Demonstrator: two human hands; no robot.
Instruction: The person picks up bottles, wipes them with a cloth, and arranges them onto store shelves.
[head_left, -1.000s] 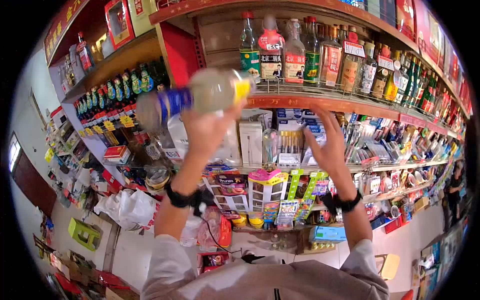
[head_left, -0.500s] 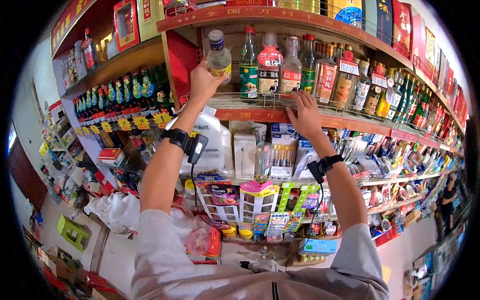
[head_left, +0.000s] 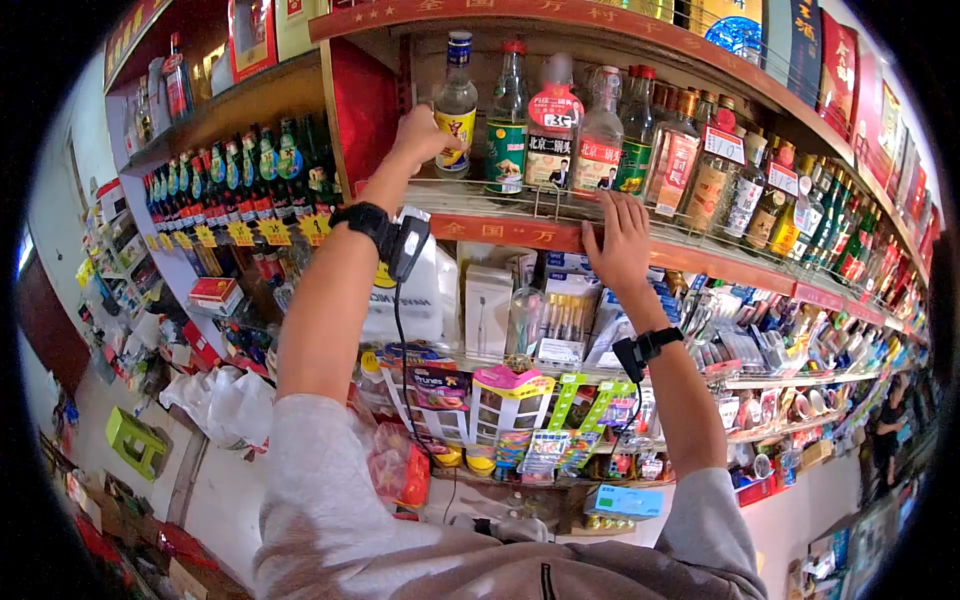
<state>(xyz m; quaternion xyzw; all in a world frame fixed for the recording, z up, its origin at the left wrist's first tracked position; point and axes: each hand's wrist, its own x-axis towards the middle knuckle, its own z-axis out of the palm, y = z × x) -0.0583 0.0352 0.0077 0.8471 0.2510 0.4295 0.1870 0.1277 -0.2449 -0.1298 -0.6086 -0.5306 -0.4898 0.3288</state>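
My left hand (head_left: 422, 138) is wrapped round the lower part of a clear bottle (head_left: 457, 100) with a blue cap and yellow label. That bottle stands upright at the left end of the bottle shelf. Just to its right is a green-labelled bottle (head_left: 507, 125) with a red cap, then a bottle with a red round tag (head_left: 553, 120) and a clear bottle with a red label (head_left: 599, 140). My right hand (head_left: 620, 240) rests on the shelf's front edge (head_left: 565, 235) below these bottles, fingers spread, holding nothing.
More bottles (head_left: 745, 185) fill the shelf to the right. Dark bottles (head_left: 245, 170) stand on the left shelf. Packaged goods (head_left: 565, 310) hang below. A green stool (head_left: 137, 443) is on the floor at left. A person (head_left: 889, 425) is at far right.
The blue-capped bottle, tilted sideways at first, was brought upright and moved onto the shelf in my left hand. My right hand came to the shelf edge and stayed near there.
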